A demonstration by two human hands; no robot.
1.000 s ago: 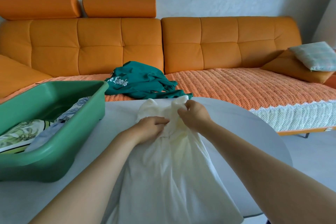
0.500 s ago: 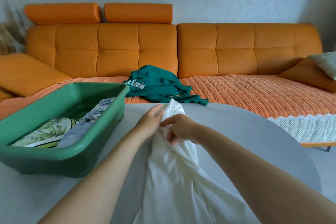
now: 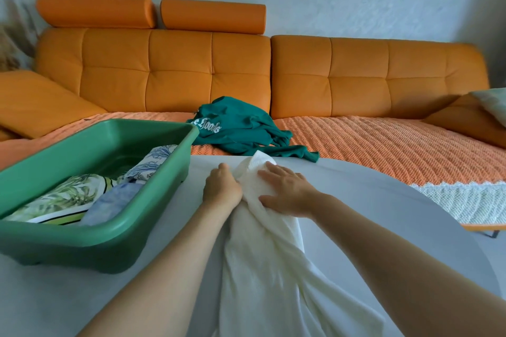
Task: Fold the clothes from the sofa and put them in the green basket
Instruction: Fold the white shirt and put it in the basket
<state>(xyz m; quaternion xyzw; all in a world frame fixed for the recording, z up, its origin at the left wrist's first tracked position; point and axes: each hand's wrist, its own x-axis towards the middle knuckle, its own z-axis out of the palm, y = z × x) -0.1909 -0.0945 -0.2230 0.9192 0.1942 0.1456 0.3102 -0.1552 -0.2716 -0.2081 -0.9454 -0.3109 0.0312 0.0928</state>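
The right hand [image 3: 284, 189] has let go of its pinch and now lies flat on the white cloth [image 3: 268, 260], with its fingers straight and spread. The left hand [image 3: 223, 189] has moved down against the left side of the cloth. Its thumb points up, but its fingers are hidden by the cloth, so I cannot tell if they grip it.

The white cloth lies in a long, bunched strip on the grey table [image 3: 383, 216]. It runs from the bottom middle of the frame up to the hands in the middle. Its top end pokes out just past the right hand.

The green basket [image 3: 82, 249] sits on the table in the lower left, near the left arm. Folded clothes lie in it: a leafy one [image 3: 63, 197], a plain blue one [image 3: 109, 202] and a blue and white one [image 3: 153, 159].

Behind the table is the orange sofa [image 3: 178, 76], across the middle of the frame. A dark green top [image 3: 246, 128] lies in a heap on its seat, just above the hands. It has fancy white letters on it. Part of the word is folded away; the end may say "Lions", but I am not sure.

An orange cover [image 3: 383, 145] with a white edge is spread over the seat. At the far right are an orange pillow [image 3: 460, 117] and a pale pillow [image 3: 492, 101] on top of it.
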